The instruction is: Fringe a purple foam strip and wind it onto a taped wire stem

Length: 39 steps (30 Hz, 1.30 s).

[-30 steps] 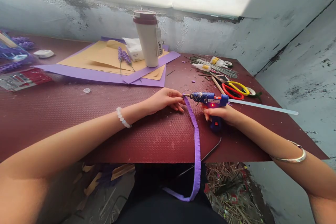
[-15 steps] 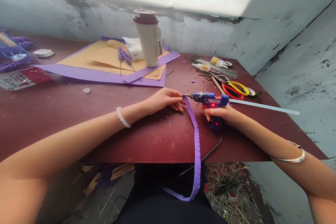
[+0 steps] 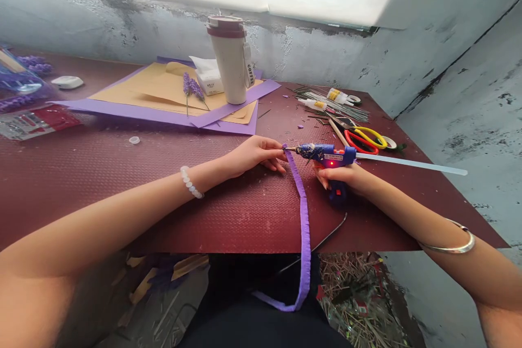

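My left hand (image 3: 261, 155) pinches the top end of a long purple strip (image 3: 305, 228), which hangs over the table's front edge down to my lap. In my right hand (image 3: 340, 175) is a blue glue gun (image 3: 326, 153), its red light on and a clear glue stick (image 3: 411, 163) jutting from its rear. The gun's nozzle meets the strip's end at my left fingertips. Whether glue is coming out is too small to tell.
Scissors (image 3: 367, 140), glue bottles (image 3: 336, 95) and thin wires lie at the right rear. A lidded cup (image 3: 230, 62), tissue pack (image 3: 210, 79) and purple flowers (image 3: 191, 86) stand or lie on coloured paper (image 3: 122, 92). A plastic bag (image 3: 36, 122) is at left.
The hanging part of the purple strip has shifted slightly left. Both hands and the glue gun stay in nearly the same place.
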{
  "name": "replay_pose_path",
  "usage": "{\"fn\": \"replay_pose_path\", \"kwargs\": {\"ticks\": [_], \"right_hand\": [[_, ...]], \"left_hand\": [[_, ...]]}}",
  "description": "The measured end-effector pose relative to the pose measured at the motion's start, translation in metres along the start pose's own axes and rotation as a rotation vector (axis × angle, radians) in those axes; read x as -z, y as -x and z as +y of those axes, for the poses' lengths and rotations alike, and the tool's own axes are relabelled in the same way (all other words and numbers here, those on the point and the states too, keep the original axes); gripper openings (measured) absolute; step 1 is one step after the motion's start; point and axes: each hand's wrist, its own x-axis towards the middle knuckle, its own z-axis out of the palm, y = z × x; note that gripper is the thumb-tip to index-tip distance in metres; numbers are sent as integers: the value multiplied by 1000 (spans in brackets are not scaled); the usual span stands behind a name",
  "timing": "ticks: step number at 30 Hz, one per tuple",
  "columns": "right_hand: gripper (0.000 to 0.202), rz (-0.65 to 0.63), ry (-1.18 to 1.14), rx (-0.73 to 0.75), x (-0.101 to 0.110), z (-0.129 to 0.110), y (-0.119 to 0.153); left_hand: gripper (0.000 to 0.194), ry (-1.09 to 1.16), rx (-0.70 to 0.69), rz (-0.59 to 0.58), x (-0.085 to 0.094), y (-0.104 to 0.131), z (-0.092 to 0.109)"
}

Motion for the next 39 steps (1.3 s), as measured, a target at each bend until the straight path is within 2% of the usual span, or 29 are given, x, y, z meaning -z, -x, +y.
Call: {"fn": "replay_pose_path", "kwargs": {"ticks": [14, 22, 39], "right_hand": [[23, -15, -3, 13, -2, -2, 1], [23, -34, -19, 21, 4, 6, -2], [21, -14, -14, 37, -7, -5, 0]], "left_hand": [[10, 29, 1, 11, -1, 0, -1], [10, 40, 2, 21, -1, -1, 0], [9, 32, 7, 8, -1, -1, 0]]}}
